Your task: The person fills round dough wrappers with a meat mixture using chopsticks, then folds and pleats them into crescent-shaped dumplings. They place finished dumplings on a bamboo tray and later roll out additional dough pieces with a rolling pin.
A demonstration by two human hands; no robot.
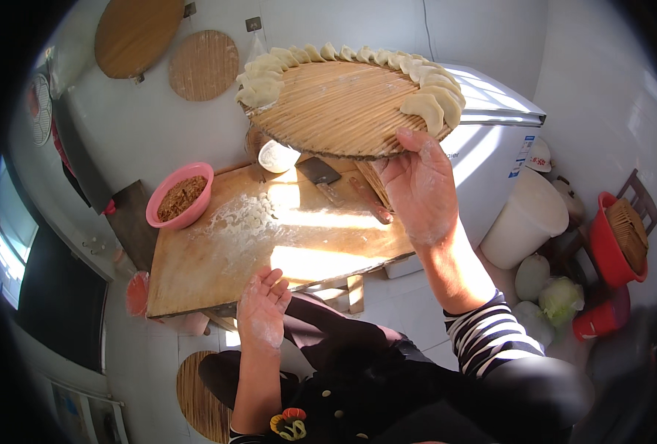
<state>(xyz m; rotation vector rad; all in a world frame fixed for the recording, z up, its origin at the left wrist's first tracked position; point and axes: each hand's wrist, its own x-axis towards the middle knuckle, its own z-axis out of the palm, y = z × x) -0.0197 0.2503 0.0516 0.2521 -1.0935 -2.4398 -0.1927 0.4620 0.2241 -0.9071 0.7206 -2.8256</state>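
Note:
My right hand [425, 194] grips the near right edge of a round tray of straw stalks [339, 111] and holds it up above the table. Uncooked dumplings [431, 83] line the tray's far rim and both sides, while its middle and near part are bare. My left hand [263, 308] is apart from everything, palm up with loosely curled fingers, by the front edge of the wooden board tabletop [195, 277]. On the board, small dough pieces [256, 213] lie in scattered flour. A pink bowl of brown filling [179, 195] stands at the board's left end.
Behind the board pieces are a white bowl of flour [278, 156], a cleaver [320, 172] and a rolling pin or handled tool [370, 200]. A white chest freezer [483, 161] stands at the right, beside a pale bucket [525, 219]. Another round stalk tray [198, 388] is low at the left.

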